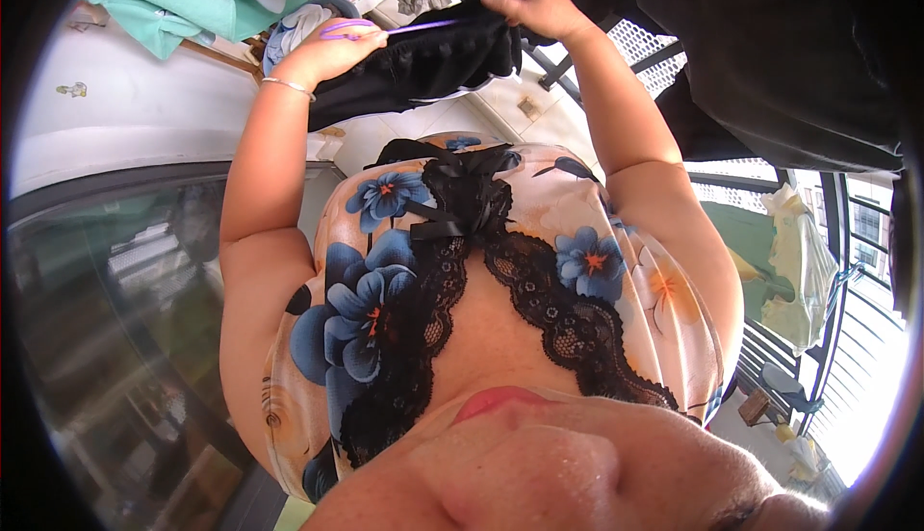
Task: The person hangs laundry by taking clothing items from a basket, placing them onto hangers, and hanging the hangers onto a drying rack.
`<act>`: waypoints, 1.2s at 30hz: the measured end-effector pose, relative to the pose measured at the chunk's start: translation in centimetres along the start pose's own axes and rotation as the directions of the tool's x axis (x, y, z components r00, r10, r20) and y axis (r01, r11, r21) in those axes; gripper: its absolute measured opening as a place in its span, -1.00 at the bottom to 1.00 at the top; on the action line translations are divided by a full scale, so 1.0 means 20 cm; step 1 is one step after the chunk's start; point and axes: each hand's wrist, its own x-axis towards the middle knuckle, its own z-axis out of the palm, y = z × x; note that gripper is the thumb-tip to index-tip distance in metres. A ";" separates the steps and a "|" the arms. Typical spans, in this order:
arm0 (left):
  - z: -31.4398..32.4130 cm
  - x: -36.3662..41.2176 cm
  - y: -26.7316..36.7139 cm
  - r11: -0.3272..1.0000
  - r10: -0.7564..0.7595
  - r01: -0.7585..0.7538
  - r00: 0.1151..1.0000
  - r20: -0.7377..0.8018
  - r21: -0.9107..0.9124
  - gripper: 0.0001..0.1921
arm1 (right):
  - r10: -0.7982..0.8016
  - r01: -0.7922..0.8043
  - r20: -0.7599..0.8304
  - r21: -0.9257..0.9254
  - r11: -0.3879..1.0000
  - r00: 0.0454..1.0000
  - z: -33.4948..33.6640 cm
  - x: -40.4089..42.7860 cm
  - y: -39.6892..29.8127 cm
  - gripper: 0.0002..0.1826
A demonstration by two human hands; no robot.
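Note:
My left hand (328, 51), with a bracelet at the wrist, grips a thin purple hanger (419, 27). One looped end of the hanger lies over the back of this hand, and its straight bar runs to the right against black cloth. That cloth is a black garment (433, 61) with white edging, stretched out in front of me. At its upper right end, my right hand (538, 7) pinches the fabric between thumb and fingers. Folds of the garment hide the hanger's far end.
Mint-green cloth (195, 4) hangs at upper left, above a blue basin (268, 54) of laundry. Large dark garments (779, 54) hang close on the right. A glass door (144, 278) stands on the left, a dark metal railing (826, 329) on the right. The tiled floor has a drain (529, 107).

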 end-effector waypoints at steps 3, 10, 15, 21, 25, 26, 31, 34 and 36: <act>0.03 0.05 0.05 0.998 -0.039 0.041 0.999 0.034 -0.057 -0.68 | -0.069 0.065 0.237 0.023 0.998 0.969 -0.03 -0.06 -0.09 -0.49; -0.07 0.01 0.15 0.973 0.068 -0.073 0.997 -0.030 -0.220 -0.69 | -0.532 0.437 -0.035 -0.526 0.730 0.846 0.01 -0.11 -0.07 -0.66; -0.31 -0.11 0.21 0.838 0.018 -0.050 0.998 -0.064 -0.544 -0.71 | -0.706 0.442 -0.190 -0.662 0.605 0.682 -0.08 -0.12 -0.23 -0.76; -0.50 -0.34 0.07 0.876 0.126 -0.287 0.912 -0.390 -0.389 -0.63 | -0.470 0.280 -0.308 -0.500 0.820 0.827 -0.48 -0.37 -0.35 -0.73; -0.25 -0.13 0.12 0.899 0.245 -0.338 0.916 -0.317 -0.280 -0.69 | -0.299 0.067 -0.534 -0.411 0.909 0.791 -0.63 -0.65 -0.20 -0.71; -0.17 -0.09 0.16 0.923 0.292 -0.357 0.893 -0.343 -0.143 -0.73 | -0.323 0.045 -0.573 -0.445 0.894 0.753 -0.59 -0.75 -0.15 -0.70; 0.39 0.27 0.70 0.698 0.520 -0.674 0.708 -0.477 -0.241 -0.82 | -0.752 -0.285 -0.528 -0.848 0.446 0.395 -0.48 -1.85 -0.03 -0.34; 0.63 0.35 1.44 0.541 0.598 -0.636 0.751 -0.281 -0.550 -0.81 | -0.679 -0.512 -0.602 -0.775 0.371 0.420 -0.46 -2.73 0.02 -0.11; 0.78 0.36 2.04 0.480 0.729 -0.584 0.681 -0.072 -0.655 -0.80 | -0.560 -0.744 -0.743 -0.595 0.303 0.366 -0.40 -3.29 -0.03 -0.15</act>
